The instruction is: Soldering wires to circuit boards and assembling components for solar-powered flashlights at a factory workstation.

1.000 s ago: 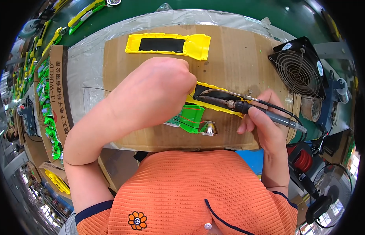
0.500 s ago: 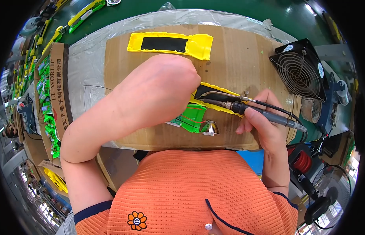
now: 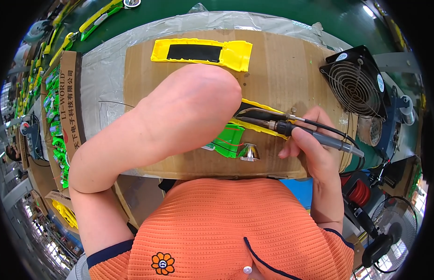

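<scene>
My right hand (image 3: 311,140) is closed around the grey handle of a soldering iron (image 3: 319,137), which has a thin metal feed tube along it. The iron points left over a yellow plastic housing (image 3: 261,127) with a black panel. Bent at the wrist, my left hand (image 3: 210,95) shows only its back; its fingers and anything in them are hidden, and so is the iron's tip. Partly under that hand lies a green plastic housing (image 3: 230,143) with red and black wires. The wires run to a shiny reflector cup (image 3: 249,152) nearer to me.
Another yellow housing (image 3: 198,52) lies at the far side of the cardboard sheet (image 3: 291,56). A black fan with a wire grille (image 3: 354,84) stands at the far right, beside a solder spool holder (image 3: 403,109). On the left, a carton (image 3: 70,107) borders several green parts (image 3: 54,107).
My left hand has shifted slightly to the right and now covers a bit more of the yellow and green housings. The right hand and soldering iron stay nearly still.
</scene>
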Demonstrator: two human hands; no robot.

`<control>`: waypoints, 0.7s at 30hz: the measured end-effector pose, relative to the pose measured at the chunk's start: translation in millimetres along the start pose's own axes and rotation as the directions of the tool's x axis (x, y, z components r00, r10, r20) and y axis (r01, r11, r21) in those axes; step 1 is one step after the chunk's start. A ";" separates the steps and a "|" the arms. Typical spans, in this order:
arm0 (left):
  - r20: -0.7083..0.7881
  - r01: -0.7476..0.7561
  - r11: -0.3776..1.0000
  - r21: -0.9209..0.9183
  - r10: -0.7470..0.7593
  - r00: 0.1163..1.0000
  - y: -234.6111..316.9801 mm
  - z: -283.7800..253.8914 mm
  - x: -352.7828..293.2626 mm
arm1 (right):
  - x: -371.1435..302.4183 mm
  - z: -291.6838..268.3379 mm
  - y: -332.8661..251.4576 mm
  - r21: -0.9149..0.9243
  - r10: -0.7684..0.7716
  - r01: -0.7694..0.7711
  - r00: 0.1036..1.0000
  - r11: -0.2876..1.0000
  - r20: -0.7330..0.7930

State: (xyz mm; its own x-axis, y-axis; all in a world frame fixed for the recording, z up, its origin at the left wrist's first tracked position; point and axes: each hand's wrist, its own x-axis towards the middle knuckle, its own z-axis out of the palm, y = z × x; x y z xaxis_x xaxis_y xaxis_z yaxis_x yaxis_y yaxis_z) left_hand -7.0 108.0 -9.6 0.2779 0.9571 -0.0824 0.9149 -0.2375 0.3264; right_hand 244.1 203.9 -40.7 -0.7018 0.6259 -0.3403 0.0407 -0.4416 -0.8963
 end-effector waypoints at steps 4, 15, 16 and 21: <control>0.007 0.018 1.000 0.002 -0.018 1.000 1.1 0.1 1.5 | -1.7 -3.3 0.9 0.085 -0.013 0.015 1.000 0.996 -0.017; 0.078 0.038 0.998 0.057 -0.043 0.996 3.8 -4.7 5.4 | -9.1 -11.4 1.7 0.093 -0.103 0.108 0.993 0.990 -0.055; 0.078 0.038 0.998 0.059 -0.043 0.996 4.2 -5.5 5.4 | -10.3 -13.6 2.7 0.094 -0.104 0.109 0.993 0.990 -0.055; 0.058 0.033 0.994 0.101 -0.039 0.998 7.7 -13.6 2.7 | -15.2 -23.0 8.1 0.084 -0.208 0.213 0.976 0.973 -0.059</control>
State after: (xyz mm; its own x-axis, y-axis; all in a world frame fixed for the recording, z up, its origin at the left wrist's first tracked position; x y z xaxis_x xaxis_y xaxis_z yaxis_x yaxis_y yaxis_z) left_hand -3.2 111.0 5.5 0.2587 0.9543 -0.1495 0.9484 -0.2216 0.2269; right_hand 271.5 205.6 -49.4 -0.6516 0.7410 -0.1623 -0.1695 -0.3509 -0.9210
